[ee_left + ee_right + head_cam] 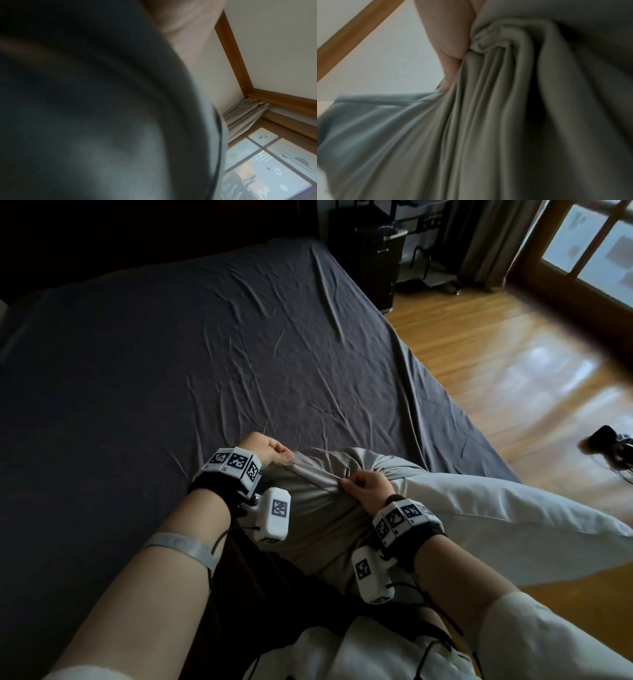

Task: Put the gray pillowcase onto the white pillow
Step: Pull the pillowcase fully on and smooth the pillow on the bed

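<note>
The gray pillowcase [318, 508] is bunched between my two hands at the near edge of the bed. My left hand [270, 453] grips its edge at the left, fingers curled around the cloth. My right hand [363, 487] pinches a gathered fold at the right. The white pillow [507, 515] sticks out to the right from under the gray fabric, over the bedside. In the right wrist view, gathered gray pillowcase [496, 108] fills the frame with a finger [452, 37] pressed against it. The left wrist view shows dark blurred pillowcase fabric [85, 108] up close.
The bed, covered by a dark wrinkled sheet [171, 354], spreads ahead and to the left. Wooden floor [513, 354] lies to the right, with a dark object and cables [609, 446] on it. A dark cabinet [370, 258] and a window [589, 251] stand at the far right.
</note>
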